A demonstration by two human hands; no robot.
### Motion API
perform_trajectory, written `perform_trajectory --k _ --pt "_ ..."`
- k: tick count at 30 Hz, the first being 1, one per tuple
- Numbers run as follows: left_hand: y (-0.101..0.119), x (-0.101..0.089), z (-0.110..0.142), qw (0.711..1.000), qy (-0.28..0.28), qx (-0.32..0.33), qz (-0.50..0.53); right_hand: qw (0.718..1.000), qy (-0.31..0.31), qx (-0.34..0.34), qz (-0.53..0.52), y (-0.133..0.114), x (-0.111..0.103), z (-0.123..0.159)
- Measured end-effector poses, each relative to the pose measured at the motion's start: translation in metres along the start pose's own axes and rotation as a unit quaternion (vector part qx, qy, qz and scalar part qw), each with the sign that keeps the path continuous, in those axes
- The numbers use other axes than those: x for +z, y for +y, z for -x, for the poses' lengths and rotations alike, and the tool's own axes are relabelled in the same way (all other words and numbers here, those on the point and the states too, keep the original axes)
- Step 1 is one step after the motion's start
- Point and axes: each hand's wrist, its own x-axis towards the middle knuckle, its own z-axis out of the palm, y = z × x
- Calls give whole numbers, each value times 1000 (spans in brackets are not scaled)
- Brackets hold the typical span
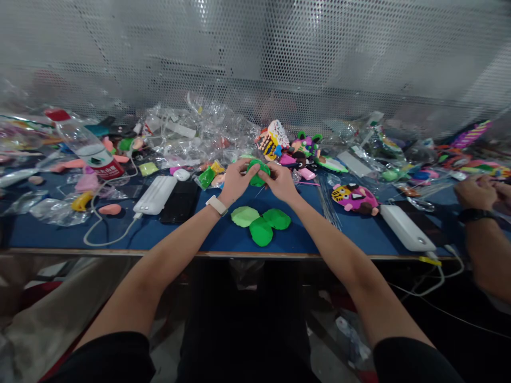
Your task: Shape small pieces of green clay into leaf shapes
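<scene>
Between my two hands is a flat piece of green modelling clay (259, 171), pinched at its edges above the blue table. My left hand (238, 181), with a pale band at the wrist, grips its left side. On the right edge, the fingers of my right hand (281, 183) are closed. Just below lie three flattened clay pieces that touch one another: a light green one (245, 216), a darker green one (277, 218) and a bright green one (261, 232).
Behind my hands, clear plastic bags (215, 125) and colourful clay figures (275, 141) crowd the table. To the left are a white power bank (155, 195), a black phone (179, 202) and a bottle (90, 149). A co-worker's hand (477, 191) is at the far right, near another power bank (406, 227).
</scene>
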Motion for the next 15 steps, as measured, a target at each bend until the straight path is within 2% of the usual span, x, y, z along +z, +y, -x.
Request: perform_trajectory --k 3,7,12,15 --pt "2 -1 0 999 -10 23 -43 999 10 -19 30 0 -2 -1" --pt "2 -1 1 994 13 52 -93 999 17 -19 47 1 -2 0" --pt "0 2 4 998 -18 40 -52 999 29 11 19 6 -4 -1" --pt "-1 2 6 998 -38 29 -37 997 29 44 -59 10 -3 -4"
